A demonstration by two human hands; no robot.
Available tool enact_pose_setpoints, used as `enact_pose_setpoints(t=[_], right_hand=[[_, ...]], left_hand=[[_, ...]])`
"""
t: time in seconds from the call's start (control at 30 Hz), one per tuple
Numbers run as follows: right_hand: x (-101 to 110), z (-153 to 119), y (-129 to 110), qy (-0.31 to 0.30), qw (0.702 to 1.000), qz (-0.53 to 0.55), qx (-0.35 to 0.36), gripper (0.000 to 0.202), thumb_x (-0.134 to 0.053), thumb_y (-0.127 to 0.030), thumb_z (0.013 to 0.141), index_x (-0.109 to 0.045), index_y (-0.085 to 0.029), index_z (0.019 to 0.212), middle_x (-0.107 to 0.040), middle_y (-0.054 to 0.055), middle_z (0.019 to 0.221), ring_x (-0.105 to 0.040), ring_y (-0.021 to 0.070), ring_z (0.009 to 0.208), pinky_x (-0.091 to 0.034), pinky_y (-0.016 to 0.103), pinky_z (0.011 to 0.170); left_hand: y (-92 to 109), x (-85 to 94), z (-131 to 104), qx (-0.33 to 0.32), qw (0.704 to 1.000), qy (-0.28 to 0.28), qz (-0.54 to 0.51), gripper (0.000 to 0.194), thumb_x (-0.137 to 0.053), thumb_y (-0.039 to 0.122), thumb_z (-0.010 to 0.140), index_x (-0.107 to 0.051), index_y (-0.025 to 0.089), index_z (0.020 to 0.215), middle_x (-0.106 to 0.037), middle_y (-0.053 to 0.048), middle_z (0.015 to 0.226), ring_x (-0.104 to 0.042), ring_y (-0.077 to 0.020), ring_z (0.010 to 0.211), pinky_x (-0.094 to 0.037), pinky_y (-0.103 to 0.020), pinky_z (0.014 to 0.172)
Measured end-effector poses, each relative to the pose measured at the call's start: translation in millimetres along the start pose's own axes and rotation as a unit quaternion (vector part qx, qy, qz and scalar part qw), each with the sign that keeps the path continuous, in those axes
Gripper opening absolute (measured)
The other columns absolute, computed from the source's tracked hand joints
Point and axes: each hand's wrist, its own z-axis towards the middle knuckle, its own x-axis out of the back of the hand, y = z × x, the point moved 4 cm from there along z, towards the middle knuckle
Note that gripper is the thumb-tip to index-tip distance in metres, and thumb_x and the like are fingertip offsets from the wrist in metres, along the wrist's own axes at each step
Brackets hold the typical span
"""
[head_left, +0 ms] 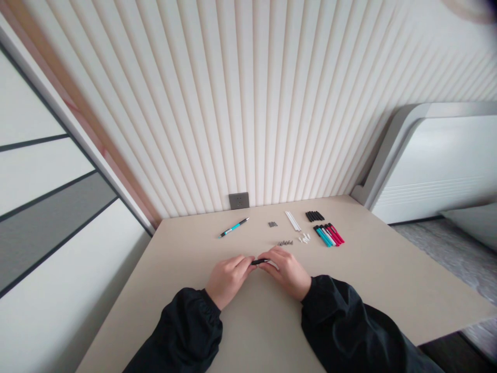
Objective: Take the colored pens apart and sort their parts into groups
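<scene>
A small black pen part (pixel 259 261) lies between my hands above the table's middle. My left hand (pixel 229 277) is closed on its left end. The fingers of my right hand (pixel 286 270) pinch its right end, where a pale tip shows. Beyond my right hand is a row of small grey pieces (pixel 285 243), with little white pieces (pixel 305 238) beside it. A whole blue and black pen (pixel 233 228) rests farther back on the left. At the right lie several blue, white and red pen barrels (pixel 329 235) with black ends.
On the beige table (pixel 174 259) are also small grey parts (pixel 273 224), thin white refills (pixel 292 221) and black grips (pixel 314 216). A ribbed wall with a dark socket (pixel 238 200) stands behind; a bed is at the right.
</scene>
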Motion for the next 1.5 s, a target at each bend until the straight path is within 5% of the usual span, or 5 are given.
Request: enact_pose_setpoints(t=[0.23, 0.5, 1.2, 1.33, 1.5], right_hand=[[-0.4, -1.0, 4.1, -0.044, 0.994, 0.054, -0.082, 0.041, -0.037, -0.031, 0.098, -0.062, -0.019, 0.068, -0.065, 0.0, 0.064, -0.058, 0.0121, 0.061, -0.043, 0.023, 0.067], [0.0, -1.2, 5.7, 0.005, 0.996, 0.045, -0.07, 0.006, -0.057, -0.02, 0.085, -0.062, -0.021, 0.089, -0.063, 0.001, 0.081, -0.058, 0.0146, 0.075, -0.043, 0.024, 0.069], [-1.6, -2.3, 3.3, -0.049, 0.995, 0.043, -0.075, 0.02, -0.044, -0.026, 0.093, -0.061, -0.02, 0.084, -0.062, 0.002, 0.075, -0.057, 0.0149, 0.072, -0.044, 0.027, 0.071], [-2.9, -3.7, 5.8, -0.025, 0.993, 0.052, -0.105, 0.021, -0.057, -0.024, 0.084, -0.054, -0.02, 0.105, -0.062, 0.001, 0.083, -0.055, 0.0127, 0.064, -0.043, 0.024, 0.062], [-6.4, -3.3, 2.9, -0.067, 0.994, 0.051, -0.071, 0.027, -0.036, -0.03, 0.097, -0.061, -0.021, 0.101, -0.059, -0.001, 0.067, -0.055, 0.0129, 0.063, -0.043, 0.024, 0.065]], left_hand=[[3.7, -0.8, -0.7, -0.011, 0.999, -0.015, 0.039, 0.019, -0.046, 0.027, 0.095, -0.061, 0.018, 0.103, -0.064, -0.002, 0.077, -0.064, -0.0156, 0.069, -0.049, -0.027, 0.064], [3.8, -2.7, 0.7, 0.01, 0.999, -0.02, 0.049, 0.019, -0.048, 0.029, 0.095, -0.061, 0.018, 0.103, -0.064, -0.001, 0.075, -0.063, -0.0156, 0.065, -0.046, -0.026, 0.058], [4.9, -6.2, -0.5, 0.001, 0.998, -0.032, 0.045, 0.018, -0.047, 0.029, 0.095, -0.06, 0.019, 0.102, -0.064, -0.002, 0.077, -0.063, -0.0152, 0.069, -0.047, -0.025, 0.063], [4.6, -4.4, 1.0, 0.014, 0.998, -0.042, 0.043, 0.017, -0.048, 0.028, 0.094, -0.061, 0.019, 0.101, -0.064, -0.002, 0.077, -0.063, -0.0161, 0.069, -0.047, -0.026, 0.061], [5.5, -6.1, 1.1, 0.015, 0.998, -0.055, 0.041, 0.017, -0.048, 0.027, 0.094, -0.06, 0.019, 0.102, -0.064, -0.002, 0.079, -0.063, -0.0161, 0.07, -0.047, -0.026, 0.063]])
